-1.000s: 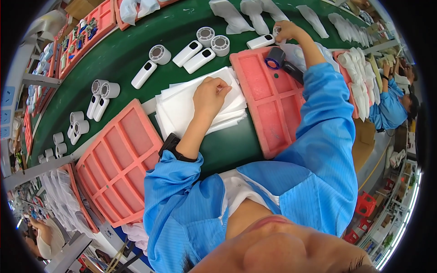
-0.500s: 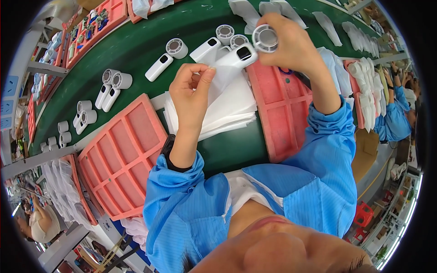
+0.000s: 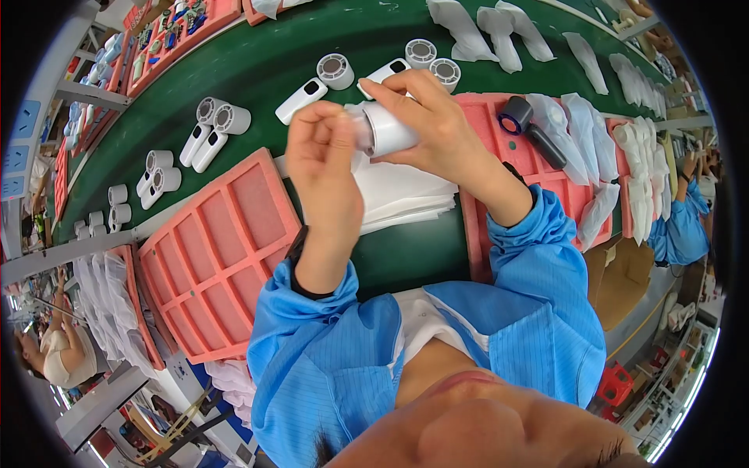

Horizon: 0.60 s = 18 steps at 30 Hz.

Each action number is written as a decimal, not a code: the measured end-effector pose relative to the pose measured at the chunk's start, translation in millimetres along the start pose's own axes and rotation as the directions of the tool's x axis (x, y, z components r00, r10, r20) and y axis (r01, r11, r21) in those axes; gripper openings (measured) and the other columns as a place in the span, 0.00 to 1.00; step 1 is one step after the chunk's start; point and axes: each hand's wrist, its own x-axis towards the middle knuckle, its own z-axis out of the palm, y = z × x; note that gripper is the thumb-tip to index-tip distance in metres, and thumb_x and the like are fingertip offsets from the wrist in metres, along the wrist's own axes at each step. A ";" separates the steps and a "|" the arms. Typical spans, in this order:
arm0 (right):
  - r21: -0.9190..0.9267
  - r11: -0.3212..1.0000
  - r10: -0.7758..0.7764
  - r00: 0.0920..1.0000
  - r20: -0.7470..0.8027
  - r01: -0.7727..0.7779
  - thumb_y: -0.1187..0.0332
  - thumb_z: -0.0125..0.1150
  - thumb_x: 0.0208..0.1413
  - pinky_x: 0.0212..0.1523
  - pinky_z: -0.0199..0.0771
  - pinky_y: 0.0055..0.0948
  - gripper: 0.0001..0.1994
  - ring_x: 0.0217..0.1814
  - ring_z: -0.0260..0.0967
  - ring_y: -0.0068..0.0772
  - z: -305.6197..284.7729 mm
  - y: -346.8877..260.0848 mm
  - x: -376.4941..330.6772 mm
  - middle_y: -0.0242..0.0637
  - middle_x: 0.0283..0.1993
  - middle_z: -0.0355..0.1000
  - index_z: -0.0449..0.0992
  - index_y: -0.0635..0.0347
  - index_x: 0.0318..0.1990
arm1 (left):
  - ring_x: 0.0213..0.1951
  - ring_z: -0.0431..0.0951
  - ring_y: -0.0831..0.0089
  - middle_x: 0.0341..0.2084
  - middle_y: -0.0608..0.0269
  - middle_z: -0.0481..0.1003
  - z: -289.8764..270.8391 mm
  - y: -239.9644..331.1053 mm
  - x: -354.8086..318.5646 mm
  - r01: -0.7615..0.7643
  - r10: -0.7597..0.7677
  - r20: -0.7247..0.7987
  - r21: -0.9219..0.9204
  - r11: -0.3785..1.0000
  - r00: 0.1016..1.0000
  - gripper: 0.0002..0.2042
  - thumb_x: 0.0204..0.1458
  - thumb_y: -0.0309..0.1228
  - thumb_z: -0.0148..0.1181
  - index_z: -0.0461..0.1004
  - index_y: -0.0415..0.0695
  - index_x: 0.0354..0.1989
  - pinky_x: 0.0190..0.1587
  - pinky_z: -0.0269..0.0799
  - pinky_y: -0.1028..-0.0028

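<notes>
My right hand (image 3: 445,129) is wrapped round the white round head of a handheld fan (image 3: 392,131), turned sideways above the bench. At the fan's front end, my left hand (image 3: 324,156) has its fingers curled together. Something pale and blurred shows at its fingertips; what it grips cannot be made out. The fan's handle is hidden. Beneath both hands lies a stack of thin white bags (image 3: 406,191). Just beyond them, another white fan handle (image 3: 384,78) lies near round fan heads (image 3: 421,53). A further white handle (image 3: 302,100) rests beside its head (image 3: 335,72).
Pink compartment trays flank me, one on the left (image 3: 218,257) and one on the right (image 3: 488,125). A dark fan (image 3: 538,136) and bagged fans (image 3: 581,132) lie on the right tray. More white fans (image 3: 204,144) line the green bench (image 3: 265,62). Bagged items (image 3: 460,30) lie at the back.
My right hand has come down and left, turning the fan head sideways. The left hand has moved up to the fan's front. The handle and the bag seen round it before are now out of sight.
</notes>
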 end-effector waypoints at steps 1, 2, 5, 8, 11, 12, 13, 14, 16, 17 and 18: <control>-0.012 1.000 0.008 1.000 -0.012 -0.008 0.74 0.76 0.27 0.43 0.70 0.33 0.37 0.44 0.67 0.41 0.1 -0.5 -0.8 0.41 0.44 0.67 0.73 0.59 0.55 | 0.29 0.72 0.79 0.31 0.65 0.73 5.5 -5.7 -5.8 -0.210 0.202 0.055 0.272 0.939 0.978 0.06 0.56 0.20 0.55 0.73 0.40 0.41 0.33 0.68 0.78; -0.025 1.000 0.017 1.000 -0.023 -0.017 0.75 0.76 0.27 0.42 0.70 0.33 0.37 0.44 0.66 0.41 0.0 -1.0 -1.6 0.41 0.44 0.67 0.73 0.60 0.55 | 0.29 0.72 0.79 0.31 0.64 0.73 11.2 -11.3 -11.6 -0.401 0.372 0.161 0.504 0.765 0.914 0.08 0.55 0.19 0.55 0.73 0.40 0.43 0.32 0.68 0.78; -0.061 0.998 0.031 0.999 -0.039 -0.033 0.75 0.75 0.27 0.41 0.70 0.33 0.37 0.43 0.66 0.41 0.3 2.8 -4.3 0.42 0.45 0.66 0.73 0.61 0.54 | 0.29 0.72 0.77 0.30 0.62 0.73 15.0 -18.1 -12.9 -0.608 0.511 0.385 0.689 0.395 0.769 0.13 0.51 0.17 0.56 0.75 0.40 0.45 0.31 0.68 0.77; -0.100 0.994 0.039 0.998 -0.041 -0.043 0.75 0.75 0.28 0.41 0.70 0.33 0.36 0.44 0.66 0.41 2.7 6.1 -7.9 0.42 0.45 0.66 0.72 0.62 0.54 | 0.29 0.73 0.74 0.30 0.60 0.73 14.3 -18.4 -10.9 -0.700 0.528 0.535 0.693 0.173 0.660 0.17 0.47 0.15 0.57 0.76 0.40 0.47 0.30 0.69 0.75; -0.055 0.998 0.010 1.000 0.006 -0.009 0.75 0.74 0.30 0.41 0.71 0.33 0.35 0.43 0.66 0.42 5.9 3.6 -12.0 0.42 0.45 0.66 0.72 0.62 0.54 | 0.29 0.74 0.67 0.31 0.59 0.74 14.0 -6.6 -9.4 -0.296 0.233 0.185 0.677 0.674 0.955 0.19 0.43 0.14 0.58 0.77 0.40 0.46 0.31 0.71 0.72; -0.054 0.998 0.012 1.000 0.006 -0.012 0.75 0.74 0.30 0.41 0.71 0.33 0.35 0.43 0.66 0.42 6.8 6.0 -12.9 0.42 0.45 0.66 0.72 0.62 0.54 | 0.29 0.74 0.67 0.31 0.59 0.74 14.4 -9.9 -9.8 -0.293 0.231 0.183 0.678 0.674 0.955 0.19 0.43 0.14 0.58 0.77 0.40 0.46 0.31 0.71 0.72; -0.052 0.998 0.019 1.000 -0.015 -0.020 0.75 0.74 0.31 0.41 0.71 0.33 0.34 0.43 0.67 0.42 7.6 10.6 -13.3 0.43 0.45 0.67 0.73 0.62 0.53 | 0.29 0.74 0.64 0.32 0.58 0.75 15.3 -16.6 -10.7 -0.473 0.365 0.318 0.721 0.507 0.875 0.19 0.42 0.14 0.58 0.77 0.41 0.46 0.32 0.72 0.71; -0.048 0.998 0.025 0.999 -0.035 -0.027 0.75 0.74 0.31 0.42 0.71 0.33 0.32 0.43 0.67 0.42 9.3 15.0 -12.6 0.43 0.45 0.67 0.73 0.63 0.52 | 0.29 0.75 0.62 0.32 0.57 0.75 15.1 -22.9 -12.2 -0.621 0.462 0.458 0.722 0.305 0.760 0.20 0.41 0.14 0.59 0.77 0.41 0.46 0.33 0.72 0.70; -0.045 0.998 0.033 0.998 -0.054 -0.035 0.74 0.74 0.32 0.42 0.71 0.33 0.31 0.43 0.67 0.42 8.6 24.9 -10.5 0.43 0.45 0.67 0.73 0.64 0.51 | 0.30 0.75 0.60 0.33 0.56 0.75 13.7 -31.7 -12.9 -0.727 0.515 0.595 0.681 0.085 0.617 0.20 0.40 0.14 0.59 0.77 0.41 0.46 0.35 0.73 0.69; -0.075 0.995 0.051 0.995 -0.091 -0.058 0.74 0.74 0.32 0.43 0.71 0.32 0.32 0.44 0.67 0.43 5.4 32.3 -9.2 0.43 0.45 0.67 0.73 0.64 0.52 | 0.31 0.75 0.60 0.35 0.56 0.75 13.2 -35.7 -12.2 -0.732 0.495 0.602 0.672 0.110 0.627 0.21 0.39 0.15 0.60 0.77 0.42 0.46 0.35 0.73 0.69; -0.105 0.991 0.067 0.989 -0.130 -0.081 0.74 0.73 0.32 0.43 0.71 0.32 0.32 0.45 0.67 0.43 2.1 38.5 -8.2 0.44 0.46 0.67 0.72 0.64 0.52 | 0.33 0.76 0.59 0.38 0.56 0.75 12.9 -38.6 -11.7 -0.736 0.475 0.609 0.663 0.134 0.635 0.22 0.39 0.16 0.62 0.76 0.43 0.47 0.36 0.73 0.69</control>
